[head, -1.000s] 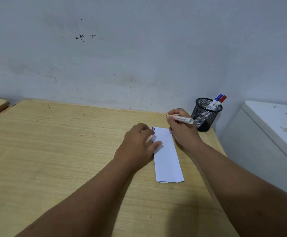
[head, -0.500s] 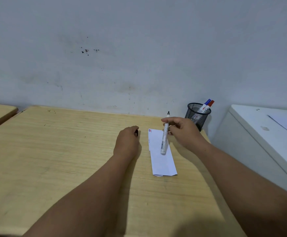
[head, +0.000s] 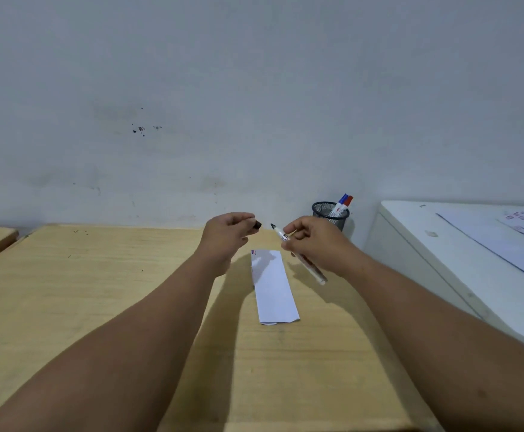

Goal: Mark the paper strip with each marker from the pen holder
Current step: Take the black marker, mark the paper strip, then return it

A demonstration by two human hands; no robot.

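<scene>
Holding the black marker pinched in my right hand, its cap pinched in my left hand, both above the paper strip near the worktop's far edge. Strip shows blue and red marks at its far-left corner; those two markers sit in the pen holder at the far-right corner. Black looks like what's left.

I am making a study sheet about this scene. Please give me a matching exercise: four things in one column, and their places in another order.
Things:
1. black cap
2. uncapped marker
3. paper strip
4. blue and red markers

Places:
A. in the pen holder
B. in the left hand
C. flat on the table
D. in the right hand

Pairs: 1-B, 2-D, 3-C, 4-A
</scene>
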